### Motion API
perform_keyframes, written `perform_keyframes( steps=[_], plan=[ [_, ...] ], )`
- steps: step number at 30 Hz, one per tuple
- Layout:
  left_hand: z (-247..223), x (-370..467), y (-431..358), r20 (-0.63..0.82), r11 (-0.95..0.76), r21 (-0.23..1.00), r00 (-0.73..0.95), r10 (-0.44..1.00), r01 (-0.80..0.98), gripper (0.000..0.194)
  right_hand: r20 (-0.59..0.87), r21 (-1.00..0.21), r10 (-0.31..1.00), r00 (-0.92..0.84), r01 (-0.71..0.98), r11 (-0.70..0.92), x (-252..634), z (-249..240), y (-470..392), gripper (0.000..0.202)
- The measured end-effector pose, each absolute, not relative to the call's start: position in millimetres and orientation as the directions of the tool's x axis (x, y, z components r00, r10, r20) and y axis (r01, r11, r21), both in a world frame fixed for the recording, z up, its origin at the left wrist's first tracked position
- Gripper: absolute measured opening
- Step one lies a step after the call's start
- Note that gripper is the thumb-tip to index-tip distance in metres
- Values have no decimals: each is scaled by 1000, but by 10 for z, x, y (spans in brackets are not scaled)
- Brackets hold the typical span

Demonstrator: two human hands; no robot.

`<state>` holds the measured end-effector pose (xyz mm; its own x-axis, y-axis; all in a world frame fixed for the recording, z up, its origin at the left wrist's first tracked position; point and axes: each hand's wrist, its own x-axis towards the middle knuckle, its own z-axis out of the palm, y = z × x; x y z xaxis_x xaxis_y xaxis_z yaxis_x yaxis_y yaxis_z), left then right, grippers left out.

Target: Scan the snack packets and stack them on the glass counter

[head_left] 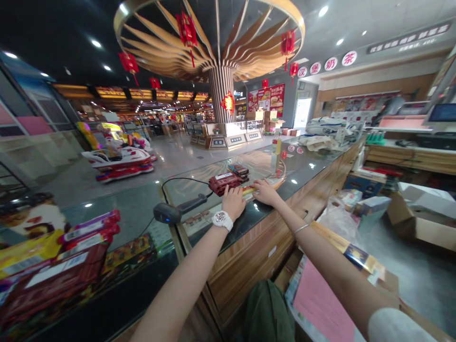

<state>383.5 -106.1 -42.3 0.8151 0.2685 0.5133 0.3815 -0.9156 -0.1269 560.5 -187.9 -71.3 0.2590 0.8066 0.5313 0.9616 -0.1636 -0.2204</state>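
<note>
My left hand [234,202], with a white watch on its wrist, is at the near edge of a stack of dark red packets [224,180] on the glass counter. My right hand [265,192] lies just right of it, its fingers bent over the end of a thin yellow item [248,190] that spans the gap between both hands. What the left fingertips hold is too small to make out. Behind the red packets sit small dark packs [238,170]. A black barcode scanner [178,209] rests left of my left hand, its cable curving behind it.
More dark red packets [60,275], a yellow pack [30,254] and purple tubes [90,225] lie at the left on the counter [137,216]. White bags [324,133] are piled further along. Open cardboard boxes [423,218] stand at the right, below counter height.
</note>
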Motion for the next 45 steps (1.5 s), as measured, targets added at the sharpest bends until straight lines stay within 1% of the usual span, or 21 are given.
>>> perform_keyframes(
  steps=[3, 6, 11, 14, 17, 19, 22, 26, 29, 34, 40, 45],
  plan=[
    [-372, 3826, -1074, 506, -918, -124, 820, 269, 377, 27, 556, -237, 807, 198, 969, -75, 5599, -706, -1894, 28],
    [-340, 3814, -1053, 492, -925, -88, 824, 283, 370, 19, 525, -266, 834, 168, 964, -27, 5602, -705, -1896, 28],
    [-318, 3784, -1009, 405, -942, -12, 863, 301, 334, 16, 496, -282, 856, 146, 959, -1, 5600, -681, -1915, 25],
    [-308, 3757, -994, 379, -946, -1, 876, 300, 324, 15, 508, -266, 852, 123, 964, 19, 5557, -643, -1955, 20],
    [-276, 3713, -968, 426, -955, -43, 870, 247, 293, 15, 572, -216, 814, 98, 976, 34, 5483, -604, -2009, 18],
    [-239, 3673, -944, 475, -960, -84, 858, 196, 266, 17, 634, -169, 769, 82, 985, 35, 5425, -585, -2041, 19],
    [-167, 3584, -910, 547, -963, -127, 827, 131, 236, 21, 717, -121, 693, 77, 993, 15, 5335, -563, -2058, 27],
    [-62, 3382, -884, 613, -960, -154, 785, 91, 232, 21, 788, -116, 609, 86, 993, 10, 5183, -508, -2000, 40],
    [23, 3181, -875, 638, -955, -160, 764, 93, 250, 22, 826, -130, 557, 86, 991, 40, 5026, -441, -1901, 45],
    [137, 2811, -847, 671, -931, -184, 732, 114, 314, 26, 862, -110, 507, 22, 983, 145, 4715, -308, -1704, 41],
    [174, 2346, -718, 675, -893, -213, 720, 160, 397, 32, 849, -111, 525, -53, 954, 277, 4305, -197, -1424, 41],
    [211, 1953, -611, 670, -858, -231, 714, 202, 460, 35, 847, -90, 517, -123, 925, 368, 3961, -140, -1164, 43]
  ],
)
